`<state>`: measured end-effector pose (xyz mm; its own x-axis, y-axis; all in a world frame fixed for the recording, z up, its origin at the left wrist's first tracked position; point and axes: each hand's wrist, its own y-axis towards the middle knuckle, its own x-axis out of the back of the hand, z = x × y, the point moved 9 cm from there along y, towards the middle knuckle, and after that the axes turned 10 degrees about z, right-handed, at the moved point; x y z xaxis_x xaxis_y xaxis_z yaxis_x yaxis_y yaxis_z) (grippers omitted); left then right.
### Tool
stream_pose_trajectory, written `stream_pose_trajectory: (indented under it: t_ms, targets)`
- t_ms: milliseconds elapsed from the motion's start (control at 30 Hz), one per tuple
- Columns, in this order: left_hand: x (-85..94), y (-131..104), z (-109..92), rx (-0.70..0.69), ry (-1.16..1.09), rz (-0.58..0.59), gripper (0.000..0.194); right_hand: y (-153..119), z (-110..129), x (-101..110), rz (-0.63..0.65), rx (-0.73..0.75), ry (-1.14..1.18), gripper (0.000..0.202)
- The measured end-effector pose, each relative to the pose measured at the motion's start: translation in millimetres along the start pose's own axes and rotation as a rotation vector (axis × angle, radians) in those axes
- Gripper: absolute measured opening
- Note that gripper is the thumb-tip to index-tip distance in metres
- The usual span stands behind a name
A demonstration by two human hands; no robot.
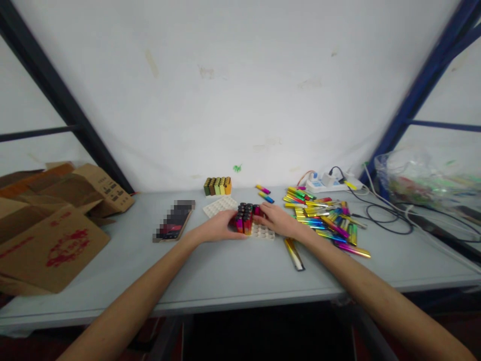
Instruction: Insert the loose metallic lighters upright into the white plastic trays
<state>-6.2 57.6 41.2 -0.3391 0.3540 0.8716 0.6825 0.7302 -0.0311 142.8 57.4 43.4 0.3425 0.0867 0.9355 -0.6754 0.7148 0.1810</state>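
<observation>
Near the middle of the table, a cluster of dark-topped, pink and red metallic tubes (244, 217) stands upright on a white tray with round holes (263, 231). My left hand (221, 225) is wrapped round the left side of the cluster. On its right side, my right hand (277, 219) has its fingers closed on a dark-topped tube (256, 209). A second white tray (220, 205) lies behind my left hand. Many shiny multicoloured tubes (326, 218) lie in a loose pile to the right of my right hand.
By the wall stands a block of green and yellow tubes (217, 186). A phone (175, 220) and cardboard boxes (60, 245) are on the left. One gold tube (294, 254) lies near my right forearm. A power strip (330, 183), cables and a plastic bag (421, 175) are at the right.
</observation>
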Motion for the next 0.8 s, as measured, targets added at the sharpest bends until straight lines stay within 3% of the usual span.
stream_pose_trajectory:
  t_ms: [100, 233, 433, 533, 667, 800]
  targets:
    - [-0.4, 0.3, -0.4, -0.003, 0.015, 0.005, 0.062, -5.9, -1.4, 15.8, -0.098, 0.029, 0.074, 0.035]
    - [-1.2, 0.6, 1.2, 0.018, 0.047, 0.012, 0.064, -9.6, -25.7, 24.0, -0.207, -0.051, -0.003, 0.043]
    - [-0.2, -0.6, -1.4, 0.028, 0.035, 0.008, 0.064, -5.9, -44.2, 3.5, -0.046, -0.077, -0.243, 0.034]
    - [0.2, -0.9, -2.0, 0.028, 0.025, 0.007, 0.062, -5.9, -42.9, 8.7, 0.030, -0.149, -0.240, 0.034]
    - [0.8, -0.7, -0.4, 0.034, 0.026, 0.002, 0.063, -9.0, -44.2, 24.2, -0.006, -0.275, -0.261, 0.024]
    - [1.1, -0.8, -0.8, 0.032, 0.032, 0.002, 0.062, -12.5, -55.7, 21.1, 0.013, -0.367, -0.283, 0.028]
